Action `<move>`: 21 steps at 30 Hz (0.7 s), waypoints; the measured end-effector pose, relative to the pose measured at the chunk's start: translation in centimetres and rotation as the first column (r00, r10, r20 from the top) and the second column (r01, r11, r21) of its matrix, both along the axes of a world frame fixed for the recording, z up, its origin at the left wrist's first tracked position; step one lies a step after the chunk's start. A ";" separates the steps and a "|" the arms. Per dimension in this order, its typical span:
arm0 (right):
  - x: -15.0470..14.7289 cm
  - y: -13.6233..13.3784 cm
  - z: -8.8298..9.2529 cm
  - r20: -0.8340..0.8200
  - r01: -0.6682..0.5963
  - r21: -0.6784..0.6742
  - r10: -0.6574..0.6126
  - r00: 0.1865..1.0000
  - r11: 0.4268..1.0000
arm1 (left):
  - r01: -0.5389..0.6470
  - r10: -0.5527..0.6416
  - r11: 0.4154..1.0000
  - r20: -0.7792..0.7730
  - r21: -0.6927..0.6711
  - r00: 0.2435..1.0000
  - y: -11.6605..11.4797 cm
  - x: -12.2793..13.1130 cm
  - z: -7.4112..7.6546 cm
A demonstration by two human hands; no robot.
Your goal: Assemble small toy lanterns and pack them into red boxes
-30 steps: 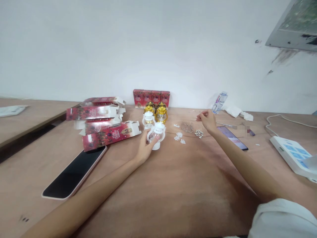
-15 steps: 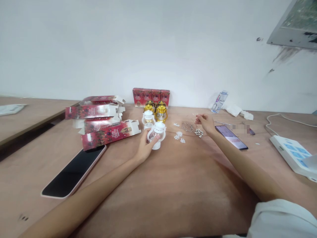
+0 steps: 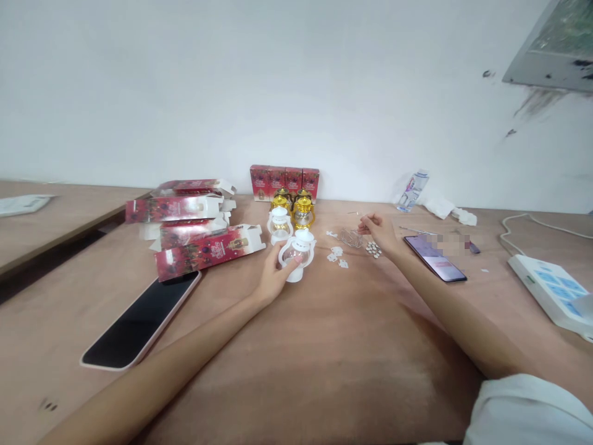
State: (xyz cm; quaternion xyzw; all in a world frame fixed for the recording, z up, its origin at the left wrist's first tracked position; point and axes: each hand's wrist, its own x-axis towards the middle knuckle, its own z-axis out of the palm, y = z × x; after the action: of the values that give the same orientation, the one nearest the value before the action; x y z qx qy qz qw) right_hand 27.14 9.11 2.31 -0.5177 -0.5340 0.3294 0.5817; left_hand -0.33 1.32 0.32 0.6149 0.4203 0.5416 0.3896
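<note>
My left hand [image 3: 273, 275] is wrapped round a small white toy lantern [image 3: 298, 252] standing on the wooden table [image 3: 324, 358]. My right hand [image 3: 378, 230] hovers in a pinch over a heap of thin wire hooks [image 3: 351, 237], beside a cluster of small white beads [image 3: 372, 249]; what the pinched fingers hold is too small to name. A second white lantern [image 3: 280, 224] and two gold lanterns [image 3: 302, 212] stand just behind. Small white plastic pieces [image 3: 336, 255] lie between my hands.
Red flat cartons [image 3: 194, 232] are stacked at the left, more red boxes [image 3: 285, 181] stand against the wall. A pink-cased phone [image 3: 141, 321] lies at the front left, a dark phone [image 3: 435, 258] at the right. A white device [image 3: 549, 290] with a cable sits far right.
My right hand has moved a little left and down, from above the beads to over the wire hooks. My left hand stays on the white lantern.
</note>
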 end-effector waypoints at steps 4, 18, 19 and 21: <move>0.4 0.4 -0.5 0.068 0.050 -0.037 -0.047 0.997 0.998 | 0.001 -0.001 1.000 0.007 0.003 1.000 0.1 0.0 -0.2; 3.3 1.3 -1.0 0.098 0.216 -0.201 -0.200 0.975 0.955 | -0.001 0.000 1.000 -0.031 -0.007 1.000 0.0 0.1 0.0; 3.5 1.4 -1.2 0.092 0.224 -0.220 -0.209 0.974 0.950 | 0.000 0.000 1.000 -0.037 -0.003 0.999 0.0 0.1 0.0; 3.8 1.7 -1.6 0.077 0.234 -0.245 -0.222 0.972 0.941 | 0.008 -0.008 1.000 -0.037 0.001 0.999 0.0 0.1 0.1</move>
State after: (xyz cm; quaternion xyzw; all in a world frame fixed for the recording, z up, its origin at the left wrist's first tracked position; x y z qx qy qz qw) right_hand 30.98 10.76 0.75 -0.6536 -0.4383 0.3123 0.5322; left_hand -0.25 1.33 0.41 0.6267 0.4250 0.5287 0.3836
